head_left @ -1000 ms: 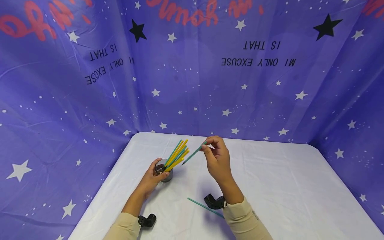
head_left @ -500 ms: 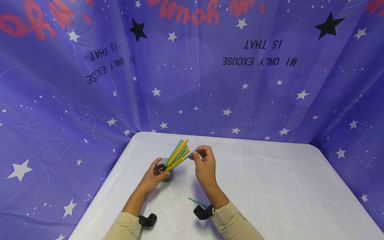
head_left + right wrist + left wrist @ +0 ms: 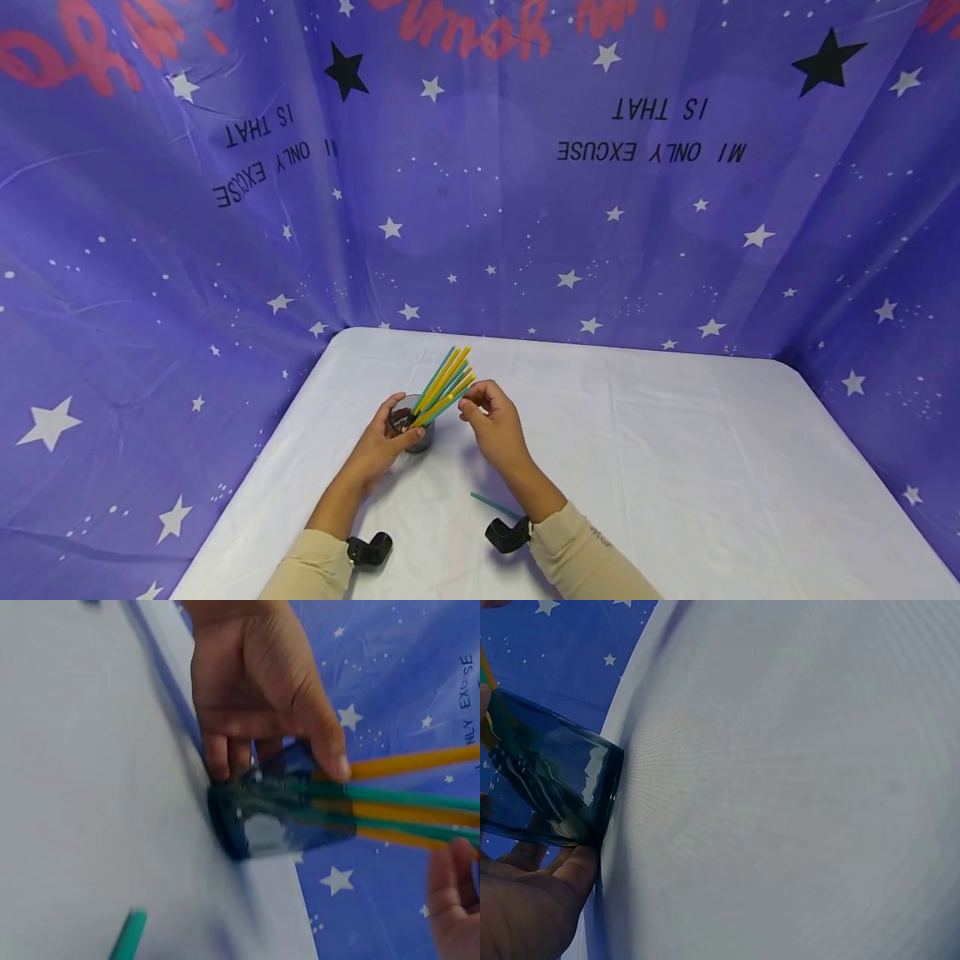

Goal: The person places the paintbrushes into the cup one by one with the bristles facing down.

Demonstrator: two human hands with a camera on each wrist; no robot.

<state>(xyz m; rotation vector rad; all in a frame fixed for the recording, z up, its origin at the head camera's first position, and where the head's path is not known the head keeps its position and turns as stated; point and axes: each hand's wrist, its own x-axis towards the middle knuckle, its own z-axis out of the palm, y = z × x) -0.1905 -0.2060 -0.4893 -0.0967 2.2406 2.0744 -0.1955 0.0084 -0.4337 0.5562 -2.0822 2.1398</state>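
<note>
My left hand [image 3: 373,456] grips a dark tinted glass [image 3: 422,443] on the white table, thumb and fingers around its sides. Several slim yellow and green sticks, which look like paintbrushes [image 3: 452,367], lean to the right out of the glass. Through its wall in the left wrist view, their dark lower ends [image 3: 536,780] are visible. Close by the rim, my right hand [image 3: 498,429] pinches the upper end of a green paintbrush [image 3: 444,409] whose lower part is inside the glass. Another green paintbrush [image 3: 491,503] lies on the table, partly hidden by the right wrist.
The white tabletop [image 3: 675,467] extends to the right of both hands. A purple curtain [image 3: 510,208] with stars and lettering surrounds the back and sides. Black wrist cameras [image 3: 369,550] are worn on both arms.
My right hand has moved left and down, bringing the green paintbrush from the air beside the glass into it. The left hand and glass have stayed in place.
</note>
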